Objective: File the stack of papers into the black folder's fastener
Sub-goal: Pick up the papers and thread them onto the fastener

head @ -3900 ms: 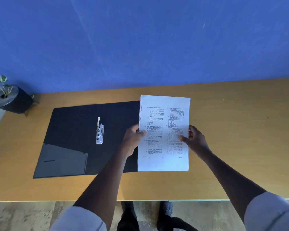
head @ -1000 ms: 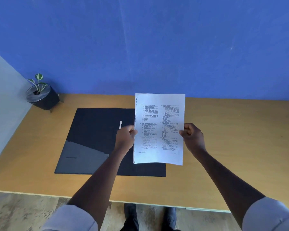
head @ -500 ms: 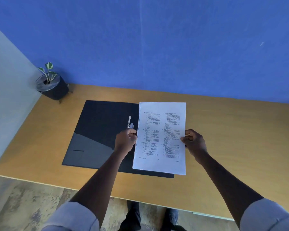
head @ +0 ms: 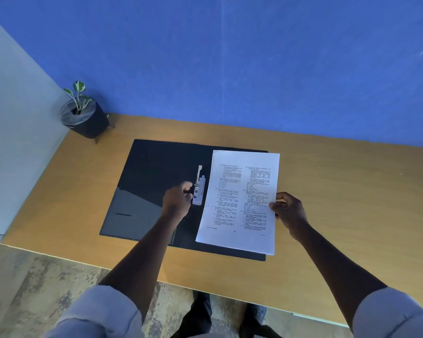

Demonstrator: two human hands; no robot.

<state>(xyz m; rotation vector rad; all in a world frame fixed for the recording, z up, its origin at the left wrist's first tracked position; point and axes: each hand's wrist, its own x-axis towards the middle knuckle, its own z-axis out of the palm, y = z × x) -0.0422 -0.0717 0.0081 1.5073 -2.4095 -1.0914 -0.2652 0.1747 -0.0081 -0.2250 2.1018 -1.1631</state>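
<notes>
Two hands, now split between separate jobs.
My left hand (head: 177, 203) has released the paper stack (head: 239, 203) and pinches at the fastener (head: 198, 189); right hand (head: 288, 211) grips the stack just right of it, over the black folder (head: 154, 172), unfiled.

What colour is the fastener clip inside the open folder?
Silver metal, against the black folder; the fastener shows best in the head view.
</notes>
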